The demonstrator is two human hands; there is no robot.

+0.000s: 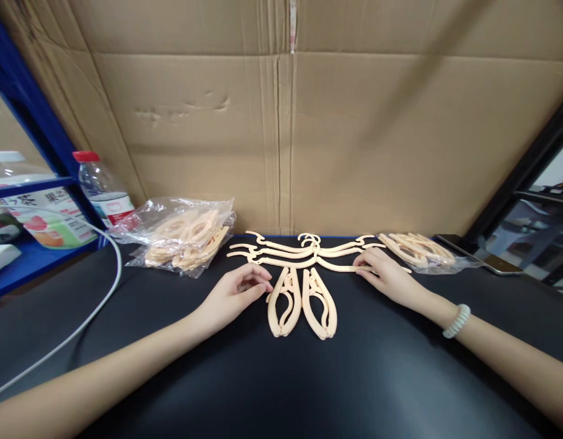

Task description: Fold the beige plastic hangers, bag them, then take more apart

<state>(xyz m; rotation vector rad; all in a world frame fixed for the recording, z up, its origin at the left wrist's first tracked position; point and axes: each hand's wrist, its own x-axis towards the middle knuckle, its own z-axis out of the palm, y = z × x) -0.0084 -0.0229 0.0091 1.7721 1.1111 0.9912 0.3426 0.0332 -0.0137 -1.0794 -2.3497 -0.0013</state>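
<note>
Several beige hangers (290, 263) lie unfolded, one behind another, at the back of the black table. In front of them are two folded hangers side by side, a left one (272, 317) and a right one (329, 317). My left hand (238, 292) is just left of the left folded hanger, fingers curled and apart, with nothing seen in it. My right hand (385, 274) has its thumb and fingers closed on the right end of the nearest unfolded hanger. A pale coiled band (457, 321) is round my right wrist.
Bagged hangers (185, 235) lie at the back left, and another bag (418, 251) at the back right beside a phone (485, 256). A red-capped bottle (105, 192), a blue shelf (32, 116) and a white cable (98, 305) are at left. Cardboard (194, 122) stands behind.
</note>
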